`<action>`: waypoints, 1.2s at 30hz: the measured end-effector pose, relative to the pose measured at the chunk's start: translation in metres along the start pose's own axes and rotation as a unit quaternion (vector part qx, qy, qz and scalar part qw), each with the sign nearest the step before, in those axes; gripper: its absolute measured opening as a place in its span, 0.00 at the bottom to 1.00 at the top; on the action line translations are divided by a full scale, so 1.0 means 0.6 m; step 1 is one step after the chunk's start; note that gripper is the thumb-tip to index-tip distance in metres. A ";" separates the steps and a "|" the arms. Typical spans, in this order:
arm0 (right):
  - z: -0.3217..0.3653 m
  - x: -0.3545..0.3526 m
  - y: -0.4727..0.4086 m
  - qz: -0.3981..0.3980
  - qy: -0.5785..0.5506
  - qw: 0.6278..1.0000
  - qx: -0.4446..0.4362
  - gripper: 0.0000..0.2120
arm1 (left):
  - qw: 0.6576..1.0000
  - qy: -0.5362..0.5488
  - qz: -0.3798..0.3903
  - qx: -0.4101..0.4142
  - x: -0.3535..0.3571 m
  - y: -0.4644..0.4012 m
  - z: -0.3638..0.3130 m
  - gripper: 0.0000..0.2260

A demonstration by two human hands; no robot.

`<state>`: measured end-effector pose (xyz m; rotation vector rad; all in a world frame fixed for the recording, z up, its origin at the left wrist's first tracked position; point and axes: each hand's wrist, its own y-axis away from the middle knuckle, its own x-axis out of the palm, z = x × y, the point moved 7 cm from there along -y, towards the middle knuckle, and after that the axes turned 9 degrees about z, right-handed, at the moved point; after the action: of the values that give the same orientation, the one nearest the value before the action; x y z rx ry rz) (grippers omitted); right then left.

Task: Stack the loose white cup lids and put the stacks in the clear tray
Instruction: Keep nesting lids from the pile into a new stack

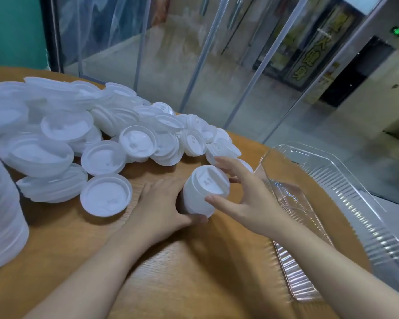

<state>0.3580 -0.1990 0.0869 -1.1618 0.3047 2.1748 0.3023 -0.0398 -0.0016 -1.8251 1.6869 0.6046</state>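
Observation:
A short stack of white lids is tilted on its side just above the wooden table, near the middle. My left hand grips the stack's base from the left, thumb underneath. My right hand cups the stack's top end, with thumb and fingers spread around the rim. A big heap of loose white lids covers the left and back of the table. One single lid lies closest to my left hand. The clear tray lies to the right of my hands, with nothing visible inside it.
A tall stack of white lids stands at the left edge. The round wooden table ends just past the tray on the right. Glass panels rise behind the table.

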 end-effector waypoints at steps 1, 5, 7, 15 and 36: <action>0.000 0.003 0.000 0.003 0.007 1.000 -0.002 0.34 | 1.000 -0.003 0.001 -0.001 0.001 0.000 0.001 0.39; -0.004 0.014 0.003 0.018 0.031 0.999 0.000 0.35 | 1.000 -0.003 0.003 0.001 0.004 0.001 0.003 0.38; -0.008 0.017 0.005 0.017 0.033 0.999 0.001 0.34 | 1.000 0.003 -0.001 0.003 0.003 0.002 0.001 0.37; -0.002 0.021 0.004 0.026 0.076 0.997 0.003 0.33 | 1.000 -0.001 -0.001 -0.002 0.002 0.003 0.000 0.38; -0.078 -0.070 -0.070 -0.079 0.139 0.983 0.090 0.13 | 1.000 -0.013 0.007 -0.015 0.006 0.001 0.004 0.39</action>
<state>0.4322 -0.2075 0.0973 -1.3375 0.4992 1.8088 0.3020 -0.0408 -0.0059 -1.8190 1.6837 0.6600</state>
